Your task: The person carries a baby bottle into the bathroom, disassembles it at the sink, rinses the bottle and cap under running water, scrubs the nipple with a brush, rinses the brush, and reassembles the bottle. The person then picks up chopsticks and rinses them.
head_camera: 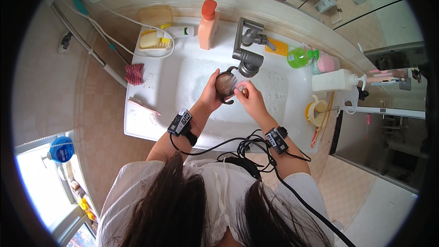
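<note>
Over the white sink basin (192,109), my left hand (210,93) holds a small dark round vessel (224,84) with curved handles, tilted so its brownish round face shows. Water streams from the grey faucet (249,64) onto the vessel's right side. My right hand (251,96) is at the right of the vessel, with thumb and fingers closed on a small brown knob-like thing (245,92), perhaps part of a lid; the fingers hide most of it. Both wrists wear strapped black devices with cables.
Along the back rim stand a soap dish (154,43), an orange pump bottle (207,27) and a green bottle (299,57). A red cloth (134,74) and pink brush (144,106) lie at left. At right are a white pump bottle (332,80) and a cream cup (317,109). Black cables (247,142) hang by the front rim.
</note>
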Demonstrator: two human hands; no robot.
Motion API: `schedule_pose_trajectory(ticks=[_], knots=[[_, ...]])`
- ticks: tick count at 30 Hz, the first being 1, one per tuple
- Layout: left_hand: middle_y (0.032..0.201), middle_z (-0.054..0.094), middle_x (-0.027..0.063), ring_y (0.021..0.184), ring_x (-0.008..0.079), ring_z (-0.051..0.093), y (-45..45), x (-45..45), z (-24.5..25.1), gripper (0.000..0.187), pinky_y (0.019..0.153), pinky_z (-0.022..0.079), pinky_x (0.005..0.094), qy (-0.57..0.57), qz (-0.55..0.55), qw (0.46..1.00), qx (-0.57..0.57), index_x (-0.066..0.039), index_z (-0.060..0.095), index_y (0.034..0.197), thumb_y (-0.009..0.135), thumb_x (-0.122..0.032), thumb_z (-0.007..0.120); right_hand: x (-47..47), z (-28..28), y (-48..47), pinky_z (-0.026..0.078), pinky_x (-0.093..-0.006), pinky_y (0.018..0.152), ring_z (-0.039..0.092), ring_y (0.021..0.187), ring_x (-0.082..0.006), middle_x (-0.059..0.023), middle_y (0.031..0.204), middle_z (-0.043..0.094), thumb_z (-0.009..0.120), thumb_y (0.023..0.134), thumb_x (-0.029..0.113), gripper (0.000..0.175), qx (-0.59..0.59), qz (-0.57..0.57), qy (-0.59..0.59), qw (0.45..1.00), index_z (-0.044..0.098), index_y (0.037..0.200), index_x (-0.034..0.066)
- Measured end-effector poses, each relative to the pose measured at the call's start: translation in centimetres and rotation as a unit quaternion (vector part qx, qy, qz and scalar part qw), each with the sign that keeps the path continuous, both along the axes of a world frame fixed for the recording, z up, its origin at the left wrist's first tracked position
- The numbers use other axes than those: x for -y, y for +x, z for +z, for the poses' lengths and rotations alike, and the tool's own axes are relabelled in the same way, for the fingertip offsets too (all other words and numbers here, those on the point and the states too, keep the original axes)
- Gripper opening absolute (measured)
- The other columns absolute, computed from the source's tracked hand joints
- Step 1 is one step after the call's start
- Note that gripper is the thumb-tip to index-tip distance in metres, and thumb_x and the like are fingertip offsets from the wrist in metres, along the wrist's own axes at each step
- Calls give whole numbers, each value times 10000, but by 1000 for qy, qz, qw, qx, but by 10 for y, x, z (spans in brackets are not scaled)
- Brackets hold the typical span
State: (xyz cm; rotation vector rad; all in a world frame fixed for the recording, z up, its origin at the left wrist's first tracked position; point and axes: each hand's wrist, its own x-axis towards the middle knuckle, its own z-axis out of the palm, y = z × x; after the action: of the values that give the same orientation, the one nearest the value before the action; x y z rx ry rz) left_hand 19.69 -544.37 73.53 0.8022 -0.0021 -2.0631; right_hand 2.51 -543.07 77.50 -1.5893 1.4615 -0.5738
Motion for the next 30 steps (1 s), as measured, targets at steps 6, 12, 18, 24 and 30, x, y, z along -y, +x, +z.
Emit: schedule_pose_trajectory(ticks=[6, 12, 18, 24, 30], knots=[[1045, 631, 76, 919, 195, 619, -22, 0, -1, 400, 822, 504, 356, -25, -4, 990, 139, -87, 552, 1174, 994, -417, 413, 11, 4, 17, 514, -434, 642, 657, 719, -350, -142, 781, 680, 595, 890, 272, 207, -176, 134, -38, 974, 648, 1006, 110], [1044, 630, 91, 905, 186, 622, -22, 3, 0, 368, 827, 500, 328, -75, -26, 981, 175, -48, 544, 1180, 989, -328, 399, 18, -6, 8, 514, -417, 740, 660, 838, -338, -164, 897, 685, 599, 859, 222, 234, -66, 171, 68, 981, 646, 1038, 79], [970, 588, 66, 866, 157, 573, -26, 3, 18, 303, 776, 488, 302, -133, -43, 960, 242, -39, 547, 1123, 968, -277, 442, 31, -9, 7, 497, -394, 847, 654, 963, -325, -177, 1015, 689, 595, 860, 206, 275, -39, 194, 132, 971, 657, 1081, 54], [1000, 593, 86, 891, 164, 576, -27, 1, 22, 277, 773, 492, 299, -149, -59, 943, 291, -21, 556, 1114, 939, -221, 475, 35, -6, 12, 498, -362, 845, 660, 963, -295, -182, 1022, 690, 610, 869, 171, 297, -91, 199, 157, 963, 639, 1110, 0], [979, 639, 93, 848, 176, 631, -28, 1, 7, 283, 741, 527, 321, -103, -27, 965, 238, -20, 553, 1110, 960, -235, 446, 19, -8, 6, 507, -427, 754, 643, 889, -370, -216, 905, 668, 579, 878, 169, 218, -51, 170, 42, 983, 629, 1013, 5]])
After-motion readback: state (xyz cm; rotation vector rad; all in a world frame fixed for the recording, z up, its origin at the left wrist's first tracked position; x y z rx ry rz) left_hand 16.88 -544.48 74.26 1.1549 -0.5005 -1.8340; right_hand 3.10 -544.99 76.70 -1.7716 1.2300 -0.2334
